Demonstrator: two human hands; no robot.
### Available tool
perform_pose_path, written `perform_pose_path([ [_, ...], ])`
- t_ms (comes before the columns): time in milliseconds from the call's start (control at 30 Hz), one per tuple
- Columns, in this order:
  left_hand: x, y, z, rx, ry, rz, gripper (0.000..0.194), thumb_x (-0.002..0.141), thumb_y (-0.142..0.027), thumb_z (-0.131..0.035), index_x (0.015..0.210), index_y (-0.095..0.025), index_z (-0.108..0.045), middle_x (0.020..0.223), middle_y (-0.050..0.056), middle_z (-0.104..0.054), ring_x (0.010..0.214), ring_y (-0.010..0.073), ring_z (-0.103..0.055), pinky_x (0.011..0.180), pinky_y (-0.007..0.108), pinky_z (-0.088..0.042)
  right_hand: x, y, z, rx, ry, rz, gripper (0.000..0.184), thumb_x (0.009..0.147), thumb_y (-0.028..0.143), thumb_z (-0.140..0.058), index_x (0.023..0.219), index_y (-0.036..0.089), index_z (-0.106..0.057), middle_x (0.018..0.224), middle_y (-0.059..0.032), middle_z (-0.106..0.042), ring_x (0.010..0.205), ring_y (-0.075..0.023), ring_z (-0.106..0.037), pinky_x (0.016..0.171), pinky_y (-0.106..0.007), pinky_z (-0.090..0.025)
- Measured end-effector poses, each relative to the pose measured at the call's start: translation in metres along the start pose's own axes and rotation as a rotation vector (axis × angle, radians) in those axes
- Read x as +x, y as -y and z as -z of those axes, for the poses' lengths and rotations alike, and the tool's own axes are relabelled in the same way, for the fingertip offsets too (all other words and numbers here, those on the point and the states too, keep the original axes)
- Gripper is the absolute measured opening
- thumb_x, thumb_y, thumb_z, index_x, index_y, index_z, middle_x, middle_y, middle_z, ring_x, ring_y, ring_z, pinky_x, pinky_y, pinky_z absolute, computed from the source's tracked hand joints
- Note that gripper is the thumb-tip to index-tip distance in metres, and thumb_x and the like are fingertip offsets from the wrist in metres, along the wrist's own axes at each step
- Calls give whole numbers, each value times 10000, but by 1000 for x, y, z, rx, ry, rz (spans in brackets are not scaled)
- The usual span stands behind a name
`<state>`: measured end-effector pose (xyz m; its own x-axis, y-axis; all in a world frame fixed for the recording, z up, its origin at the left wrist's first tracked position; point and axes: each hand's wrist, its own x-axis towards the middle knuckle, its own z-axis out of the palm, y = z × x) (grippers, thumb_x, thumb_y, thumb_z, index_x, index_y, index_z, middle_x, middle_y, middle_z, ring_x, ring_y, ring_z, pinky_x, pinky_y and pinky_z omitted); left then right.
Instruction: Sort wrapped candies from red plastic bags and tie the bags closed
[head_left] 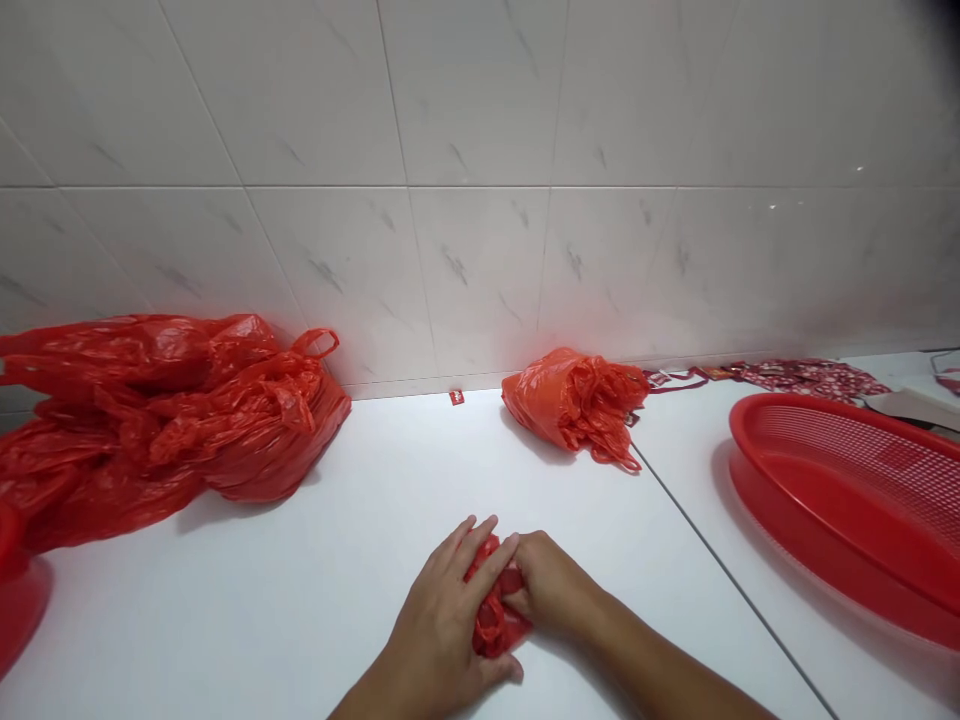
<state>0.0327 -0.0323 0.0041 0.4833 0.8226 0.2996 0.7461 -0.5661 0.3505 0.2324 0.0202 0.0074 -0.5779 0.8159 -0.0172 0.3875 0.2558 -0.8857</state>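
Observation:
A small crumpled red plastic bag [491, 622] is between my two hands at the front of the white table. My left hand [448, 610] lies over its left side, fingers stretched across the top and thumb along the near edge. From the right, my right hand [546, 580] grips the bag with curled fingers; its fingertips are partly hidden in the plastic. What the bag contains, if anything, cannot be seen.
Large red plastic bags [225, 430] are heaped at the left by the tiled wall. Another bunched red bag [562, 400] sits at the back. A red mesh basket [840, 510] stands right, past a table seam, before patterned red cloth [810, 377]. A red packet [457, 397] lies behind.

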Motion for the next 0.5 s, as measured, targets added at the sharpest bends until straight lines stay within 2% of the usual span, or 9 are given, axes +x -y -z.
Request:
perform_pose_path([
  [67, 2, -1, -5, 9, -31, 13, 1332, 562, -286, -997, 1667, -396, -263, 1664, 122, -462, 1483, 470, -467, 1150, 663, -500, -1, 3, -1, -20, -3, 44, 181, 690, 102, -538, 634, 189, -390, 592, 73, -396, 572, -77, -360, 511, -223, -243],
  [133, 4, -2, -5, -4, -67, 5, 1208, 593, -202, -921, 1634, -337, -322, 1584, 134, -542, 1405, 432, -543, 1114, 612, -532, -3, 7, 0, -43, -5, 70, 196, 694, 109, -544, 630, 192, -378, 582, 75, -393, 562, -78, -336, 497, -231, -229],
  [200, 7, -6, -1, -28, -76, -5, 984, 653, -148, -815, 1546, -292, -428, 1431, 127, -641, 1259, 376, -629, 1015, 549, -576, -5, 10, 2, -50, 5, 73, 217, 704, 125, -566, 635, 195, -372, 583, 77, -389, 565, -81, -319, 492, -234, -224],
  [267, 11, -10, 5, -45, -54, 11, 717, 705, -115, -717, 1386, -269, -554, 1195, 94, -709, 1043, 312, -674, 858, 475, -587, -7, 11, 5, -46, 19, 75, 229, 720, 149, -602, 649, 194, -389, 611, 76, -421, 583, -82, -342, 510, -229, -248],
  [333, 14, -13, 10, -54, -25, 48, 466, 744, -114, -666, 1186, -258, -634, 981, 60, -695, 859, 265, -646, 725, 416, -539, -8, 9, 8, -38, 13, 69, 236, 745, 185, -652, 665, 188, -430, 650, 71, -470, 608, -85, -396, 543, -224, -285],
  [400, 15, -14, 14, -63, -19, 84, 253, 788, -157, -661, 1022, -253, -642, 869, 44, -656, 768, 241, -597, 663, 385, -480, -7, 4, 10, -12, -1, 77, 240, 778, 256, -715, 683, 179, -507, 702, 55, -535, 644, -99, -474, 584, -226, -335],
  [500, 14, -8, 18, -84, -39, 135, 118, 819, -220, -681, 876, -249, -582, 813, 32, -622, 720, 219, -537, 625, 352, -405, -3, -6, 13, 70, -36, 173, 228, 837, 399, -758, 814, 179, -705, 879, -8, -659, 780, -156, -603, 708, -261, -449],
])
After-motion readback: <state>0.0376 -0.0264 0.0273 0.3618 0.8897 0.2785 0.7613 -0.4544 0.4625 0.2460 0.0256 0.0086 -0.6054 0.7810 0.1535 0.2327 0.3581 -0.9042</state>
